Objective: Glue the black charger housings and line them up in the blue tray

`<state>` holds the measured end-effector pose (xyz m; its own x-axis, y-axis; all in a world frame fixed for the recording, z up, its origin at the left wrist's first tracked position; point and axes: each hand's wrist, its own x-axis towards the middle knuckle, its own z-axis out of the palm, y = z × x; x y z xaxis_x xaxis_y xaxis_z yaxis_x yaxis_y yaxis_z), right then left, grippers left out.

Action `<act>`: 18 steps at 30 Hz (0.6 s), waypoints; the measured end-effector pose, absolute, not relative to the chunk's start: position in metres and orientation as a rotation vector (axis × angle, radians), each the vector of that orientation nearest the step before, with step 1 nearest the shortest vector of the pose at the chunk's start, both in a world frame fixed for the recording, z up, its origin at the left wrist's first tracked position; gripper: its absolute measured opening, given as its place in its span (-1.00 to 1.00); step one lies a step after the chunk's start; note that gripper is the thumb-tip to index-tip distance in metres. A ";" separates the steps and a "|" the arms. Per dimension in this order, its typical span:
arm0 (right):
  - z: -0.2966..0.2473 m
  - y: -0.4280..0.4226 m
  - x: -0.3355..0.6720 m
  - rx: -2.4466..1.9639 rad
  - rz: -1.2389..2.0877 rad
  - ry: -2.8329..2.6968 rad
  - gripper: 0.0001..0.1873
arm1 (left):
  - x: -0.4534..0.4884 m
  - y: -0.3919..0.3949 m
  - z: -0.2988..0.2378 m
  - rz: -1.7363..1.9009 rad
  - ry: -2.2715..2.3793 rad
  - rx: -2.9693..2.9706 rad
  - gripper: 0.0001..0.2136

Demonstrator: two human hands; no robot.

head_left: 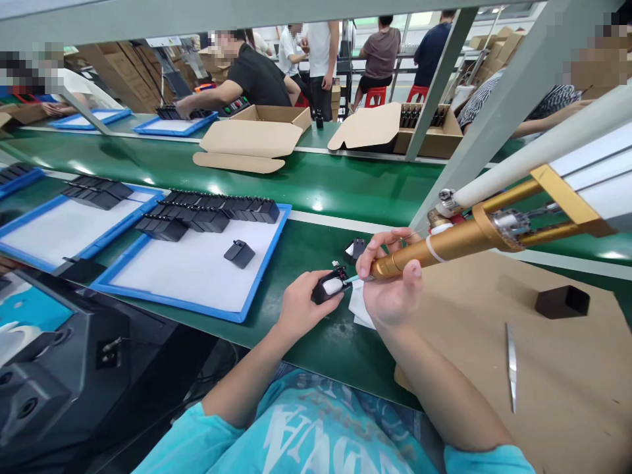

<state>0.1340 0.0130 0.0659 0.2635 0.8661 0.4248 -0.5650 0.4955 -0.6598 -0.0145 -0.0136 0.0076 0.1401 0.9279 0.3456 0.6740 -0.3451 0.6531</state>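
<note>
My left hand [303, 304] is closed around a small black plastic housing [320, 289], tilted, with a white oval part [332, 286] inside its open face. Wires and a small connector stick out at its top edge. In my right hand [392, 289] rests a gold glue dispenser [419, 259], its thin teal nozzle [352, 279] reaching the housing's right edge. My fingers curl round its front end and the thumb is raised. Behind the right fingertips stands another black housing [356, 249], partly hidden. A white tissue [363, 306] lies beneath the right hand.
Left, a blue-rimmed tray [237, 315] carries several black boxes [197, 214] and one separate box [239, 253]. On cardboard [459, 342] at right lie tweezers [511, 368] and a black hollow case [563, 301]. Grey posts and open cartons [257, 138] stand beyond; co-workers sit across the green bench.
</note>
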 end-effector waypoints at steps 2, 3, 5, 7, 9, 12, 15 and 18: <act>0.067 0.012 0.134 -0.403 1.015 -0.848 -0.63 | -0.013 -0.013 0.006 1.017 1.550 2.041 -0.70; 0.067 0.012 0.134 -0.404 1.017 -0.849 -0.62 | -0.012 -0.012 0.004 1.006 1.551 2.012 -0.69; 0.068 0.012 0.134 -0.422 1.018 -0.851 -0.61 | -0.008 -0.011 0.002 0.987 1.545 1.952 -0.69; 0.068 0.011 0.134 -0.436 1.016 -0.857 -0.60 | -0.003 -0.010 0.001 0.971 1.526 1.901 -0.68; 0.067 0.011 0.134 -0.423 1.013 -0.867 -0.60 | 0.002 -0.009 0.000 0.959 1.502 1.874 -0.67; 0.067 0.011 0.133 -0.388 1.022 -0.875 -0.62 | 0.010 -0.008 0.000 0.969 1.454 1.889 -0.67; 0.068 0.010 0.132 -0.402 1.032 -0.879 -0.61 | 0.017 -0.008 0.001 1.021 1.394 1.934 -0.68; 0.069 0.010 0.133 -0.411 1.017 -0.890 -0.67 | 0.020 -0.008 0.001 1.094 1.345 1.954 -0.67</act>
<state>0.1326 0.0098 0.0690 0.2290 0.8652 0.4460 -0.5566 0.4923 -0.6692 0.0202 -0.0078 0.0011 0.1794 0.9289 0.3240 0.5059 -0.3696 0.7794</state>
